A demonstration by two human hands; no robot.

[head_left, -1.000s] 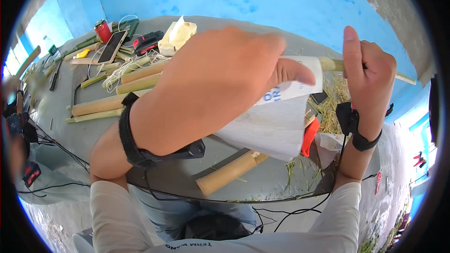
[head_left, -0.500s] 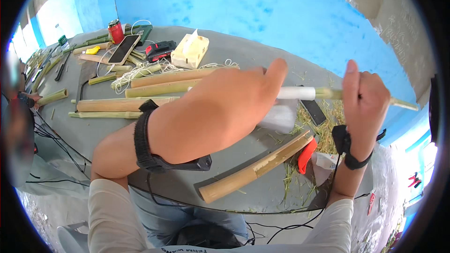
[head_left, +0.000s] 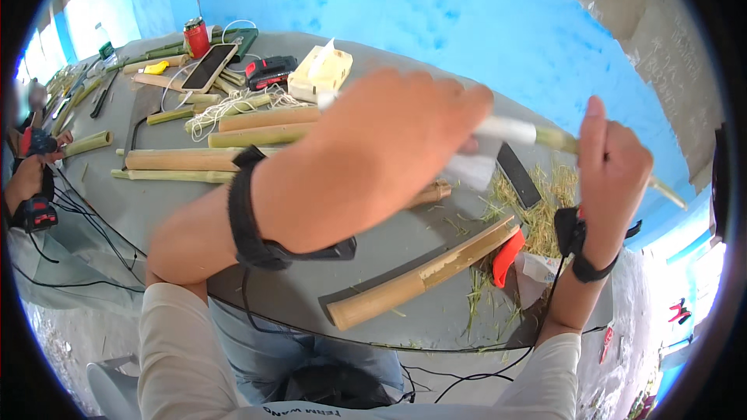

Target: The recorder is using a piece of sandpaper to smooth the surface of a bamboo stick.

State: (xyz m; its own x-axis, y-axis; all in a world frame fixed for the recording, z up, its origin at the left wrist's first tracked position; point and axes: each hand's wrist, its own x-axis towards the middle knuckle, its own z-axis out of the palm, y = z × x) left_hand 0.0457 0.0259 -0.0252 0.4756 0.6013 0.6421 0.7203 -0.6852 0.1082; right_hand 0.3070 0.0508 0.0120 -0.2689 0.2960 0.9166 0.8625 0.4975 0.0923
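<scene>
A thin green bamboo stick runs across in front of me above the table, tilted down to the right. Its left stretch is a white tube-like length; I cannot tell whether this is a sleeve or a wrapping. My left hand is closed around the white part, whose far end peeks out on the left. Near the stick's right end, my right hand grips the green bamboo with the thumb pointing up. Translucent plastic shows just below my left fingers, partly hidden.
A split bamboo length lies near the front edge beside an orange-red object and shavings. Bamboo pieces, string, a tissue pack, a battery and a phone lie farther back. A co-worker's hand is at far left.
My left hand has risen slightly, and the stick now slopes more steeply down to the right. My right hand keeps its grip, a little farther right. The co-worker's hands show more at far left.
</scene>
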